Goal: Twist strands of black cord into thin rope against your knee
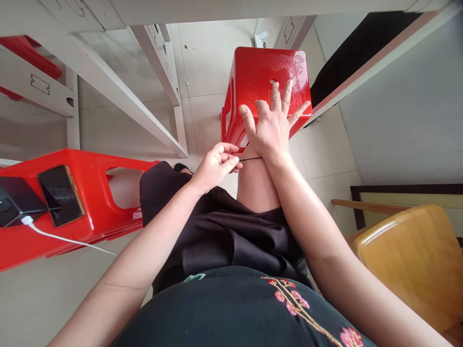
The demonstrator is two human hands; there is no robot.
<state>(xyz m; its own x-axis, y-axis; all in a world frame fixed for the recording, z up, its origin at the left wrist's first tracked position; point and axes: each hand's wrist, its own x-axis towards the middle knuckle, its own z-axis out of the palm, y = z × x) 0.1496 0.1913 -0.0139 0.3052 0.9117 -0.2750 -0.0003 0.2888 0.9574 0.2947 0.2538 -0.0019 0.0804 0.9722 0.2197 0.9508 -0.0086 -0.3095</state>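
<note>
The left hand (214, 167) was clenched in a pinch on a thin black cord (251, 159), its thumb and bunched fingers closed around one end. From that grip the cord ran across to the edge of the right wrist, and a short dark strand rose beside the base of the right thumb (whether it looped round the wrist was too fine to make out). The right hand (270, 126) grasped nothing: it was open, with its fingers spread wide and pointing away from the body.

Beyond that hand stood a red moulded-plastic stool (285, 62) with an embossed floral pattern and a small hole in its seat; the hand overlapped it in view, but any contact could not be told. Below the cord lay a bare knee (256, 188), rising from a shiny black garment (231, 236), and a black top embroidered with pink blossoms (289, 308) filled the bottom of the view.

Off to the left, a second red plastic stool (87, 212) held a black smartphone (61, 195) beside another dark device (14, 200), with a white charging cable (61, 236) trailing from it. To the right sat a curved honey-yellow wooden chair (405, 255). White metal frames (126, 96) stood on the pale tiled floor (213, 58).
</note>
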